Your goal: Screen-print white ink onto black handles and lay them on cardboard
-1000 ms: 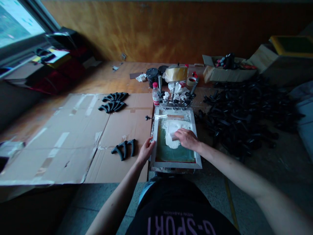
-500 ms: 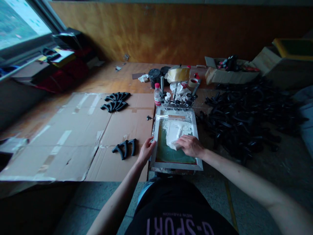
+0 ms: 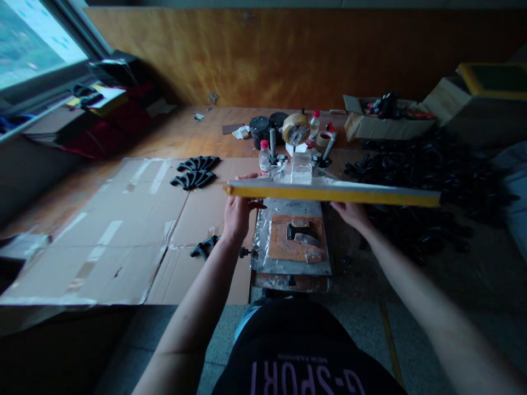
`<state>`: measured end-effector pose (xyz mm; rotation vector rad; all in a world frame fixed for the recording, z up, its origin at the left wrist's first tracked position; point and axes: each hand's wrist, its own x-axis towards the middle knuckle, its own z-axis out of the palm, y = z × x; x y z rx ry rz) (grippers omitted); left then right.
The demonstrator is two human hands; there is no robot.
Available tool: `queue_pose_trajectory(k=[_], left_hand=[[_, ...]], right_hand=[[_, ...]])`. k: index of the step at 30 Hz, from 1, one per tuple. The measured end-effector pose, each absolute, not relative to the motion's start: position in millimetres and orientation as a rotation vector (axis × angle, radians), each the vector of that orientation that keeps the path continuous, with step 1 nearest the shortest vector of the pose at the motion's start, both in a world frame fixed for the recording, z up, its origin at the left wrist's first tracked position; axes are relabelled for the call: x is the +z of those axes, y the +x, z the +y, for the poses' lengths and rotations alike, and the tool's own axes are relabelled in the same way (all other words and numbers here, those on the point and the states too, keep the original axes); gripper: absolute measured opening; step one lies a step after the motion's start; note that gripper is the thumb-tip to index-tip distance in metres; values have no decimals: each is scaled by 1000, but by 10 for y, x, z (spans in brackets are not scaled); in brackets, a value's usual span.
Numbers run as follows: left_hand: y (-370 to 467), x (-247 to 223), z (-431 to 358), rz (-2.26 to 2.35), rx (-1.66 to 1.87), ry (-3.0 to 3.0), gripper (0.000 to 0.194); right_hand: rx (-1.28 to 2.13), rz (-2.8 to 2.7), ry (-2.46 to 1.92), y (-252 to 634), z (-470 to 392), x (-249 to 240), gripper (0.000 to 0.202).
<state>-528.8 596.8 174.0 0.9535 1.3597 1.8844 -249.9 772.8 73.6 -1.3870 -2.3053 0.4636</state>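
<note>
A screen-printing frame (image 3: 329,193) with a yellow near edge is raised and seen almost edge-on. My left hand (image 3: 237,211) grips its left end, with fingers above the edge and the thumb below. From beneath, my right hand (image 3: 351,213) is closed at the frame's lower edge; part of its fingers is hidden. Below the frame, a single black curved plastic handle (image 3: 302,231) rests on a wooden jig (image 3: 280,249) fixed to a metal base plate (image 3: 272,267). The top of the screen cannot be seen from here.
Cardboard sheets (image 3: 135,258) cover the left of the table, with black handles (image 3: 193,180) in rows. A large heap of black handles (image 3: 411,170) lies right. Behind the press stand a red-capped bottle (image 3: 264,156), dark tubs (image 3: 260,130), tape and an open carton (image 3: 387,129).
The frame has gone from lying flat to raised, uncovering the jig and handle. My left hand moved forward and up; my right hand left the white paste and moved to the frame.
</note>
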Motion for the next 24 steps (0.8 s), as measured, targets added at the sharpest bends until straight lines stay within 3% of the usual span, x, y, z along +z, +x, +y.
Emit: queue_pose_trajectory(k=[4,10,14,16,19,24], left_hand=[[-5168,1757,6055,1315,1918,849,57],[-4545,846,5522,1257,1153,419,66],[-4664,444,5190,1307,1245,289,52],[-5088,325,5014,1522,1298,282,47],[-5929,97,4668,2071,1263,166,46],[-6775,-306,4212,2530,577,416,50]], right_hand=[[412,-2650,-1192,-2783,7157,292,21],[510,-2580,-1301,-3246,6468,428,18],[623,-2643,-829,-3165,6362,487,22],[538,-2598,-1125,-2864,6585,435,25],[287,-2427,-1936,-2208,7047,249,29],[442,-2190,-2360,-1532,7350,-182,38]])
